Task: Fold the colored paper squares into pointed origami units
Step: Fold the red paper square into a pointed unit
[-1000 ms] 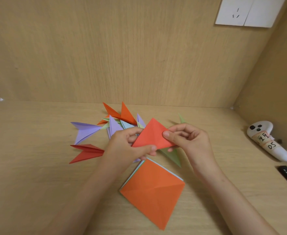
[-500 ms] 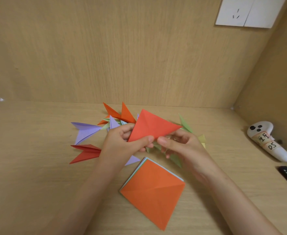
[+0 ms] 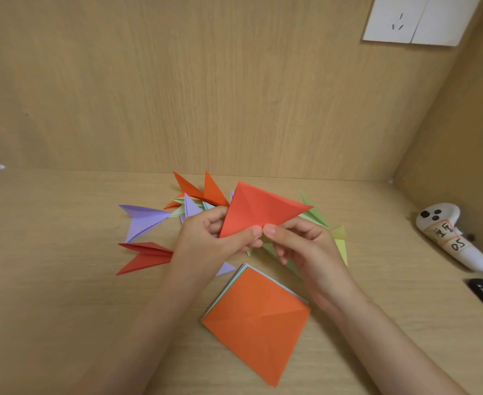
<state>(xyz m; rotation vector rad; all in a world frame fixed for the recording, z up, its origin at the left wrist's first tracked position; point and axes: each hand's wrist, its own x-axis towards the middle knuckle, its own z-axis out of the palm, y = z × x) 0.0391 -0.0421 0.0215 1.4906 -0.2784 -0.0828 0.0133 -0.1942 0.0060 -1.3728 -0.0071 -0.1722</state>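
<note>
**Red sheet pinched at its lower edge, mid-fold**

A red sheet (image 3: 258,210), already folded to a triangle, is held above the counter (image 3: 63,309), clear of the pile beneath. It is gripped at the middle of its lower edge. There it is pinched by the left hand (image 3: 214,243) between thumb and curled fingers (image 3: 248,233), with the thumb on the near face. The right hand (image 3: 305,246) meets it from the three o'clock side, and its thumb tip is pressed to the same edge just beside the left thumb. Its other fingers are curled behind the paper, so their contact cannot be told. The two thumbs appear to be set together so that the centre crease can be located and the next flap brought to it squarely. The paper seems to be kept in the air so that both faces can be reached.

At six o'clock from the red sheet, a stack of squares (image 3: 256,320) with an orange one uppermost lies flat, close by for the next pick. Finished units are scattered beyond and beside the hands: purple (image 3: 144,220) and red (image 3: 146,255) at nine o'clock, orange (image 3: 203,189) at eleven, green (image 3: 314,215) at three. Much of the task is judged to remain, given the stack. A white controller (image 3: 451,235) rests well apart at three o'clock.
</note>
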